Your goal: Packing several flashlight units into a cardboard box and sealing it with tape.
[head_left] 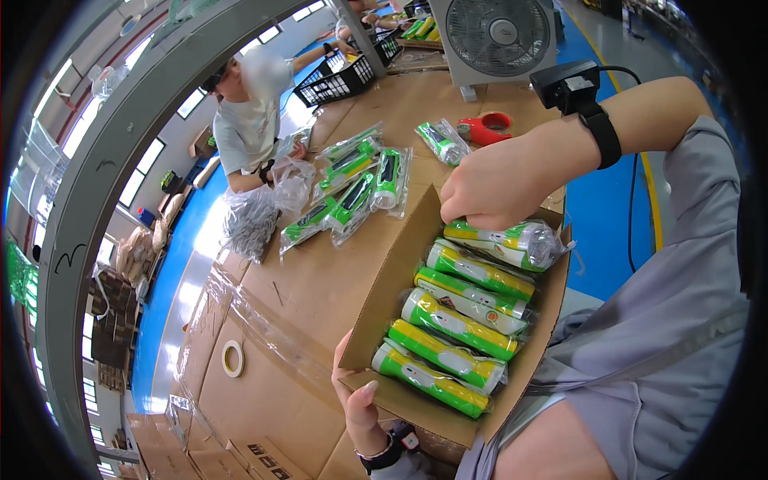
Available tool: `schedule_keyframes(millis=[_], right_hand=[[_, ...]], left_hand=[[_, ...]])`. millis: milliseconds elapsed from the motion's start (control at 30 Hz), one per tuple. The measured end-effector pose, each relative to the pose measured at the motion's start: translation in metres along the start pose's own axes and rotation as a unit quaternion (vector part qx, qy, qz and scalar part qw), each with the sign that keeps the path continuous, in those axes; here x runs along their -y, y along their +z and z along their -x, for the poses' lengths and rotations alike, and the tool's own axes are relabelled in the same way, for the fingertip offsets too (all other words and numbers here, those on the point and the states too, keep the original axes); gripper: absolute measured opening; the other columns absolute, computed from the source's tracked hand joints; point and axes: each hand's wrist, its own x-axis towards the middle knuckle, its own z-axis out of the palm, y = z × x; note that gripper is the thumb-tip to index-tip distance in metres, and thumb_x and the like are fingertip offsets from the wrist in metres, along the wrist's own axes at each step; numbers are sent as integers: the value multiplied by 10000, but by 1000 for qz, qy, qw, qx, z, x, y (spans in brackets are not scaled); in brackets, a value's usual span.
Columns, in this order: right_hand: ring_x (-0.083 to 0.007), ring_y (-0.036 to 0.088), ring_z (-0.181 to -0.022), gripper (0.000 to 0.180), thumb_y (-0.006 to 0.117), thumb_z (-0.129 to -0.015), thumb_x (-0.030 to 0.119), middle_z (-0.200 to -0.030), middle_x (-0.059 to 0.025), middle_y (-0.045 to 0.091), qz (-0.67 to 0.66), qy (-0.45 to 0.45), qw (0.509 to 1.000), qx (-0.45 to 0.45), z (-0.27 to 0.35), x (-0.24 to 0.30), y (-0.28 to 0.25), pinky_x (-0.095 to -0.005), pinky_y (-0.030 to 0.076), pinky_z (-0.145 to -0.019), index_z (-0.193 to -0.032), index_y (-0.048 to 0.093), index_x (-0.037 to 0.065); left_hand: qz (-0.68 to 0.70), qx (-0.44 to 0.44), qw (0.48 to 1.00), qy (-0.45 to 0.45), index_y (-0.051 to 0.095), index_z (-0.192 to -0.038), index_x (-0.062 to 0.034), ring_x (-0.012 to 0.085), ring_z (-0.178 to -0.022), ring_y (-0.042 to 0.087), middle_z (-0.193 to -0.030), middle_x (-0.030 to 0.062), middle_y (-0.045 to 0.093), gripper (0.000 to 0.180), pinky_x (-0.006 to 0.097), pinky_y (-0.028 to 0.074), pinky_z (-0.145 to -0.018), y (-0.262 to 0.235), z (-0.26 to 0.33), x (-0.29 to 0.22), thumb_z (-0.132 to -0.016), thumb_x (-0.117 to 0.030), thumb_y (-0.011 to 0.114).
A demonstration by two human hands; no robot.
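An open cardboard box is tilted in front of me, with several green, yellow and white flashlights in clear plastic sleeves lying in a row inside. My left hand grips the box's near left corner, its thumb against the outside of the cardboard. At the far end of the box my right hand is closed, fingers curled down onto a bagged flashlight; its fingertips are partly hidden. Beyond the box lie several more bagged flashlights on the cardboard-covered table. One single bagged flashlight lies nearer my right hand.
A red tape dispenser and a grey box fan stand on the far side. A tape roll lies left. Across the table a co-worker handles plastic bags near a black crate. A grey metal post rises left.
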Motion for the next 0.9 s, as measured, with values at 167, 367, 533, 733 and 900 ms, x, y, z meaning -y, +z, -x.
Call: schedule_keyframes(millis=[167, 367, 533, 733, 900], right_hand=[[-383, 618, -568, 581, 592, -770, 513, -611, -209, 619, -97, 260, 917, 286, -7, 28, 11, -417, 533, -548, -694, 647, -61], [-237, 625, -560, 478, 587, -769, 443, -571, -110, 624, -73, 219, 908, 349, -18, 11, 31, -361, 514, -544, -573, 642, 10], [-382, 628, -682, 493, 553, -809, 386, -716, -245, 627, -136, 311, 900, 274, -4, 29, -9, -436, 510, -603, -760, 616, -100], [-402, 624, -696, 503, 559, -907, 369, -741, -258, 609, -60, 176, 965, 184, 7, 24, 47, -426, 522, -621, -786, 577, -118], [-344, 637, -663, 471, 542, -917, 371, -714, -225, 626, -55, 65, 940, 329, -4, -9, 98, -407, 524, -593, -771, 624, -69]], left_hand=[[-5, 7, 1000, 2, 407, -1313, 91, 280, -1176, 512, -1260, 208, 527, 838, 370, 383, -1012, 1, -2, 0, -612, -298, 649], [-22, 15, 1000, 6, 410, -1312, 94, 271, -1169, 510, -1253, 199, 530, 815, 357, 376, -1007, 1, -2, -2, -622, -284, 624], [-25, 10, 1000, 12, 416, -1308, 96, 259, -1160, 515, -1246, 190, 536, 802, 354, 374, -1005, -2, -2, -4, -625, -273, 615], [-27, 12, 999, 17, 420, -1304, 100, 252, -1147, 527, -1231, 186, 551, 800, 346, 383, -996, 3, -4, -6, -614, -259, 607], [-45, 10, 999, 16, 425, -1302, 100, 250, -1137, 535, -1217, 183, 563, 801, 338, 384, -993, 5, -3, -7, -604, -250, 604]])
